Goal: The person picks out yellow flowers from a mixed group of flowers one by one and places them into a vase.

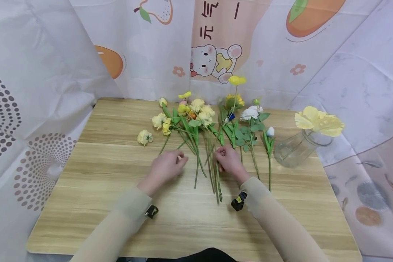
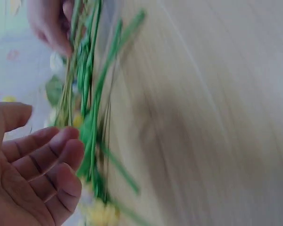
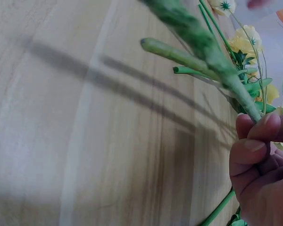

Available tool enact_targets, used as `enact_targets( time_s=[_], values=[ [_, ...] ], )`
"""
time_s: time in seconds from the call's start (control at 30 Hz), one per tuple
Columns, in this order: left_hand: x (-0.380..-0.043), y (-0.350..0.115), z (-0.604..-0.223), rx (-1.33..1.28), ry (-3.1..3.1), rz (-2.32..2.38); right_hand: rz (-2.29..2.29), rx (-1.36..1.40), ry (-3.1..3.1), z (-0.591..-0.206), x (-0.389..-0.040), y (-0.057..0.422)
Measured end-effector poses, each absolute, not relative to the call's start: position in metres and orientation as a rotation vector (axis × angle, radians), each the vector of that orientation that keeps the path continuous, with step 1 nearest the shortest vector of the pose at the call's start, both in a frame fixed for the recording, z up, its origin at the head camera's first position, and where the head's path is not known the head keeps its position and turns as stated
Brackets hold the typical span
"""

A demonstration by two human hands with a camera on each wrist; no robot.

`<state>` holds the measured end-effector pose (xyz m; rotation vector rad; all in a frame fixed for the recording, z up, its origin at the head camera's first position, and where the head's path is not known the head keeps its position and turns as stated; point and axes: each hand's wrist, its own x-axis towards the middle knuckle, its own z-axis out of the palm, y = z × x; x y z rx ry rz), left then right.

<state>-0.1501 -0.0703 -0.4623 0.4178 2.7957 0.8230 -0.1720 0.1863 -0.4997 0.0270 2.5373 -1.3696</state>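
- Flower stem [image 3: 211,52] pinched by fingers of the right hand [image 1: 230,160]
- Left hand [image 1: 165,165] nearby, fingers loosely curved
- Glass vase [image 1: 289,152] with yellow flower [image 1: 325,124], far right on tabletop [image 1: 190,225]

Over ten flowers [image 1: 197,104], one glass vase [image 1: 289,150], one table [image 1: 95,203], two wrist cameras [image 1: 238,203]

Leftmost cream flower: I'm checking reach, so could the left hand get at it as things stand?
Probably yes: the left hand holds nothing, and the cream flower lies nearby with bare table on its near side.

Fwd/down head & nr wrist views
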Motion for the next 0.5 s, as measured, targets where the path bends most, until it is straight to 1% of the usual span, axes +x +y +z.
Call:
enact_targets(
  time_s=[0.23, 0.37, 0.5],
  values=[
    [-0.161, -0.028, -0.477, 0.354, 2.581, 1.024, -1.325, 0.011, 2.509, -0.505, -0.171, 0.18],
    [-0.161, -0.016, -0.485, 0.343, 2.539, 0.998, -1.292, 0.02, 2.495, -0.506, -0.169, 0.178],
    [-0.16, -0.009, -0.494, 0.401, 2.508, 0.983, -1.268, 0.02, 2.496, -0.506, -0.17, 0.178]
  ],
)
